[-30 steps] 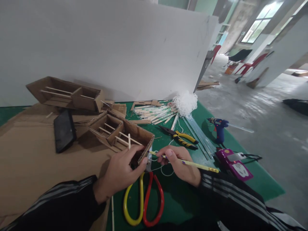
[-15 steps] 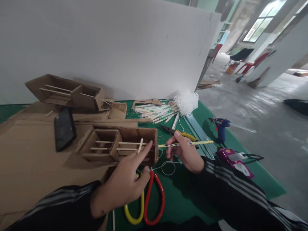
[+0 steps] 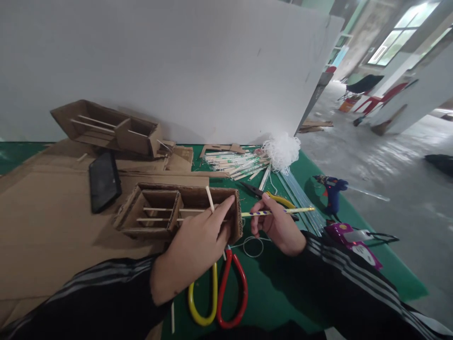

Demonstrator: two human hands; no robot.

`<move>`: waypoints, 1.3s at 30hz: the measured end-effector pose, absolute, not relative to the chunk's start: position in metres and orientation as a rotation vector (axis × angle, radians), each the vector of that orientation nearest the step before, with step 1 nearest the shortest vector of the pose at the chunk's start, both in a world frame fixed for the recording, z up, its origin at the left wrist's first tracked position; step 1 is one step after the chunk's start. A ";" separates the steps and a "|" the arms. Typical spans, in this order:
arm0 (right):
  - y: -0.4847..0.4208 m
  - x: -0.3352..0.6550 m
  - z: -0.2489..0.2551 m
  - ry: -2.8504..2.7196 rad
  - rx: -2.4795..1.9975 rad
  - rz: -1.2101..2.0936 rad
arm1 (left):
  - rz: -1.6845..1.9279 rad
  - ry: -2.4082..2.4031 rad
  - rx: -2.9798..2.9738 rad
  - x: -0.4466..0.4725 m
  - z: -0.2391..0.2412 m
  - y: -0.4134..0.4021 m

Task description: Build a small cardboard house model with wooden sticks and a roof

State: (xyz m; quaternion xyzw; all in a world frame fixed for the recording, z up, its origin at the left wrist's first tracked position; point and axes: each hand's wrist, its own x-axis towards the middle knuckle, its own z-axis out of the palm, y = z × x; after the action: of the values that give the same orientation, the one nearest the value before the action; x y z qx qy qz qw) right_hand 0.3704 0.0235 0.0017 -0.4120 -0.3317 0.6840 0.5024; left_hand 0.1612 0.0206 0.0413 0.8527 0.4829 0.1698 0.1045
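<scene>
A brown cardboard box frame (image 3: 159,212) with thin wooden sticks across it lies on a cardboard sheet in front of me. My left hand (image 3: 198,241) rests on its right end, fingers closed round a short wooden stick (image 3: 210,198) that points up. My right hand (image 3: 278,226) is just right of the box, pinching a yellow pencil (image 3: 279,211) whose tip points at the box's right wall. Scissors (image 3: 219,295) with one yellow and one red handle lie under my left wrist.
A second cardboard frame (image 3: 106,130) and a black phone (image 3: 104,180) sit at the back left. Wooden sticks (image 3: 233,164), white string (image 3: 282,150), yellow pliers (image 3: 272,196), a blue glue gun (image 3: 332,191) and a purple box (image 3: 354,240) lie on the green mat (image 3: 276,293). A white board (image 3: 159,66) stands behind.
The cardboard box has turned from a slant to lie level and square to me. My left hand shifted along its right end with the stick. My right hand raised the pencil to horizontal.
</scene>
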 end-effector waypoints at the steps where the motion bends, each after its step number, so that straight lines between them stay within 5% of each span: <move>1: 0.023 0.370 0.002 -0.802 -0.996 1.653 | 0.486 1.411 2.532 0.162 0.043 0.022; 22: 0.024 0.369 0.004 -0.787 -1.060 1.550 | 0.142 1.527 2.797 0.168 0.049 0.025; 39: 0.020 0.368 0.004 -0.861 -1.081 1.277 | 0.195 1.588 2.647 0.168 0.053 0.025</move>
State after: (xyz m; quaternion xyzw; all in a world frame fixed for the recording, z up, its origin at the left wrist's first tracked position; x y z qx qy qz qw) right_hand 0.3678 0.0197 0.0037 -0.4640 -0.3699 0.5484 0.5892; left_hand 0.1680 0.0255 0.0527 0.8556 0.5133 0.0629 0.0246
